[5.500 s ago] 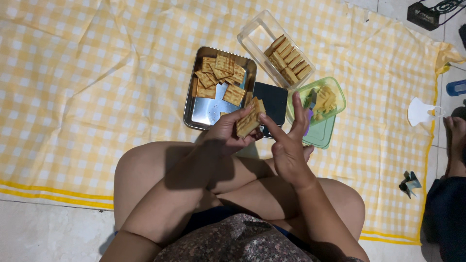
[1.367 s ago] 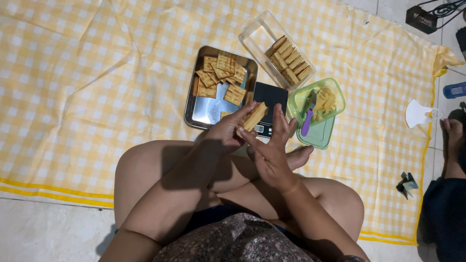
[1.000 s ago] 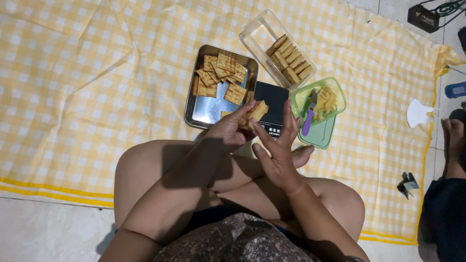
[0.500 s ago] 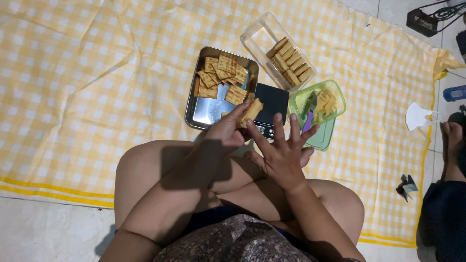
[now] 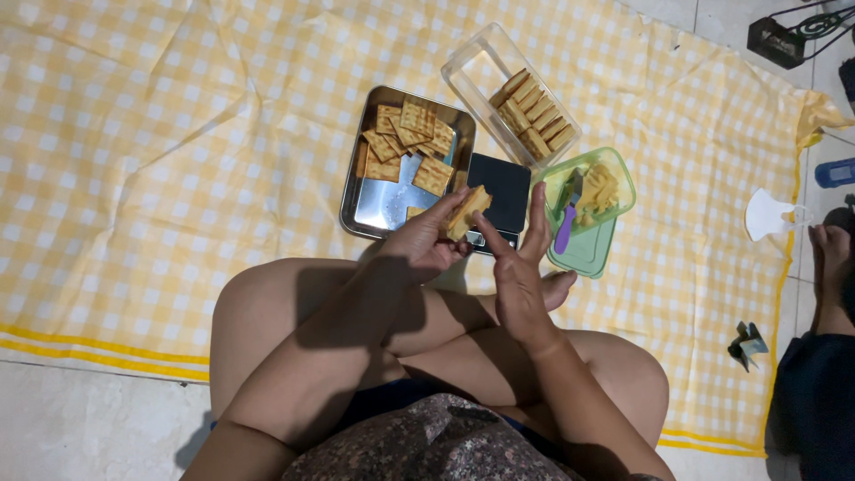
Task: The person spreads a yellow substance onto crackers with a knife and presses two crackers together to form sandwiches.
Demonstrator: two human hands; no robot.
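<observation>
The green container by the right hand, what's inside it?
The green container holds a yellow filling and a purple-handled spreader, near the right hand. What lies beneath the filling is covered.

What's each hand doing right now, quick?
Left hand: closed on a cracker sandwich.
Right hand: open, fingers spread, holding nothing.
</observation>
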